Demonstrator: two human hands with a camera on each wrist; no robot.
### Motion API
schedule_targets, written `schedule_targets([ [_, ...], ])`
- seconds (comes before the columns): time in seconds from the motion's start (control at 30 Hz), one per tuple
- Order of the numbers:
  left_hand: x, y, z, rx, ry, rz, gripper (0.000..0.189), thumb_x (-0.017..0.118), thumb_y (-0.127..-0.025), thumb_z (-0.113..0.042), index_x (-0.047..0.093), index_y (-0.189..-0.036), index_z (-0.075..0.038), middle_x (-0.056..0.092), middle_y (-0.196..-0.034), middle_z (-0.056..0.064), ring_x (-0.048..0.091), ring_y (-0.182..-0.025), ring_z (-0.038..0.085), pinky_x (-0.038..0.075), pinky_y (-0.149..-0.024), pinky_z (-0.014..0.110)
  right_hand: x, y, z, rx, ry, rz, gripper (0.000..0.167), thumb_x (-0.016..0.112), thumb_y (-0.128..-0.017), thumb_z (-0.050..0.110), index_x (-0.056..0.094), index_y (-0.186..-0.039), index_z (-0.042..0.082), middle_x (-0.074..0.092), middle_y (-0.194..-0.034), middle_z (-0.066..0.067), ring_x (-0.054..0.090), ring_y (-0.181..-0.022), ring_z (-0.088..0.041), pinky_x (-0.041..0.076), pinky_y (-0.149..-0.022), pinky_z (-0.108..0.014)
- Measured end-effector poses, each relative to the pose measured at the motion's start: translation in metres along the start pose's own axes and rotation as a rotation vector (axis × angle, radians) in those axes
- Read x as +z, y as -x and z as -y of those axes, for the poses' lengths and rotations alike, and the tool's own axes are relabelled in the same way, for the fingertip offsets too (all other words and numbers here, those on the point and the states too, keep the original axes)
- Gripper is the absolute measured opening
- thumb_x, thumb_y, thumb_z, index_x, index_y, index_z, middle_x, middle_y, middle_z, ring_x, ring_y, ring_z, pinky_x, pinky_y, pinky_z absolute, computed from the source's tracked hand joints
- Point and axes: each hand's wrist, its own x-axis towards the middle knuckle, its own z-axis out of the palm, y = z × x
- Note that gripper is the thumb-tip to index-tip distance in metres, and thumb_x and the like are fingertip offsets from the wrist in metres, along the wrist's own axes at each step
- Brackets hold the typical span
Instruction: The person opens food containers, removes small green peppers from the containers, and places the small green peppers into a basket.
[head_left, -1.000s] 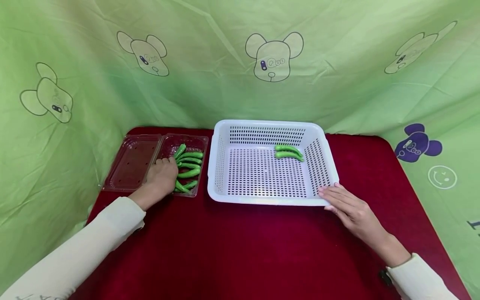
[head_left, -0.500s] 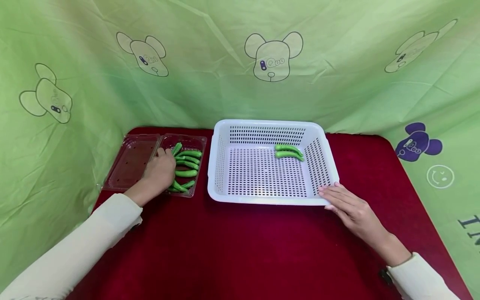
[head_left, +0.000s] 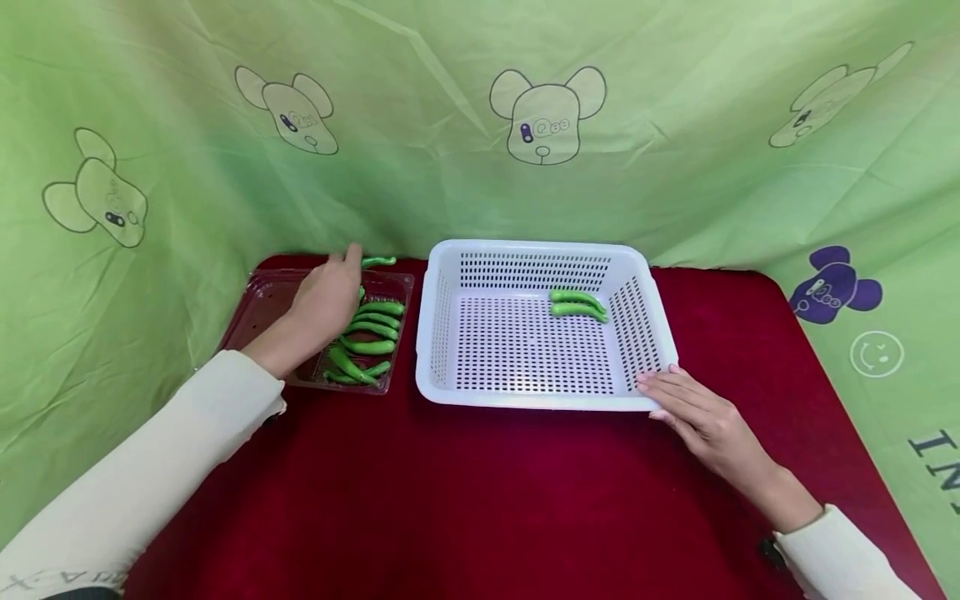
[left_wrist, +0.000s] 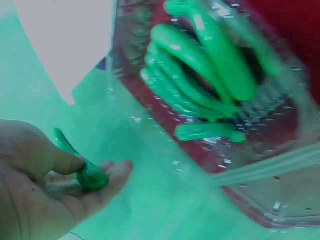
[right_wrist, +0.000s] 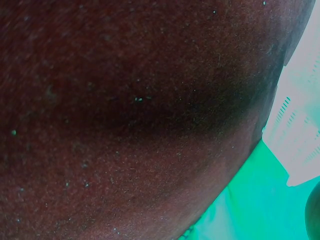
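My left hand point(head_left: 327, 293) is raised over the back of a clear plastic clamshell box point(head_left: 408, 287). Between thumb and fingers it pinches one green chili pepper point(left_wrist: 92, 176), whose tip pokes out past the fingers in the head view. Several more green peppers point(head_left: 371, 347) lie in the box's right half. To the right stands a white perforated basket point(head_left: 525, 401) with two green peppers point(head_left: 576, 310) on its floor, at the back right. With fingers laid straight over the basket's front right corner, my right hand point(head_left: 708, 425) rests on the rim.
A red cloth point(head_left: 480, 500) covers the table. The box's lid half point(head_left: 258, 308) lies folded out to the left, partly behind the left arm. Green printed fabric point(head_left: 420, 167) hangs behind the table and along both sides.
My left hand has come up and back out of the box, lifting one chili pepper. My right hand and the basket have not moved.
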Motion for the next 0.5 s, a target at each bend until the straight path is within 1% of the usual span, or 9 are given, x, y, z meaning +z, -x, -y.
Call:
schedule_targets([
  [0.07,-0.004,-0.008,-0.008,0.04,0.018,-0.021,0.033,0.051,-0.09,0.013,0.046,-0.123,0.013,0.062,-0.092,0.03,0.067,-0.073,0.043,0.058,-0.058,0.05,0.0,0.0,0.0,-0.003,-0.002,-0.004,0.042,0.059,-0.104,0.027,0.073,-0.112,-0.011,0.075,-0.116,-0.021,0.064,-0.127,-0.018,0.037,-0.123,-0.033],
  [0.13,-0.009,-0.017,-0.017,0.061,0.046,-0.031,0.022,0.053,-0.092,0.012,0.049,-0.113,0.01,0.064,-0.085,0.025,0.069,-0.076,0.043,0.059,-0.061,0.049,-0.001,0.0,0.0,-0.003,-0.001,-0.005,0.042,0.059,-0.104,0.028,0.073,-0.112,-0.011,0.075,-0.116,-0.02,0.064,-0.127,-0.018,0.037,-0.123,-0.033],
  [0.23,-0.018,-0.031,-0.034,0.065,0.088,-0.024,0.007,0.054,-0.099,0.005,0.054,-0.105,0.008,0.068,-0.089,0.023,0.071,-0.083,0.041,0.061,-0.065,0.047,-0.002,0.0,0.0,0.001,0.0,-0.003,0.042,0.059,-0.104,0.028,0.073,-0.113,-0.01,0.075,-0.117,-0.02,0.063,-0.127,-0.018,0.037,-0.123,-0.034],
  [0.3,-0.022,-0.038,-0.045,0.063,0.1,-0.015,0.006,0.053,-0.102,0.001,0.057,-0.104,0.006,0.07,-0.094,0.023,0.072,-0.087,0.04,0.061,-0.067,0.046,-0.002,0.001,-0.001,0.004,-0.001,0.003,0.042,0.059,-0.105,0.028,0.073,-0.114,-0.01,0.075,-0.117,-0.02,0.063,-0.128,-0.017,0.036,-0.124,-0.034],
  [0.4,-0.028,-0.048,-0.061,0.07,0.107,0.0,0.008,0.053,-0.101,0.002,0.059,-0.106,0.005,0.073,-0.102,0.023,0.073,-0.091,0.04,0.062,-0.068,0.045,-0.001,0.001,-0.001,0.007,-0.004,0.008,0.041,0.059,-0.105,0.028,0.073,-0.114,-0.01,0.075,-0.118,-0.019,0.063,-0.128,-0.017,0.036,-0.124,-0.034],
  [0.5,-0.03,-0.056,-0.076,0.097,0.086,-0.002,0.011,0.054,-0.099,0.005,0.062,-0.107,0.003,0.075,-0.107,0.021,0.073,-0.094,0.041,0.062,-0.07,0.046,-0.001,0.002,0.0,0.007,-0.002,0.007,0.041,0.059,-0.104,0.028,0.073,-0.114,-0.01,0.075,-0.117,-0.019,0.063,-0.127,-0.017,0.036,-0.124,-0.034],
])
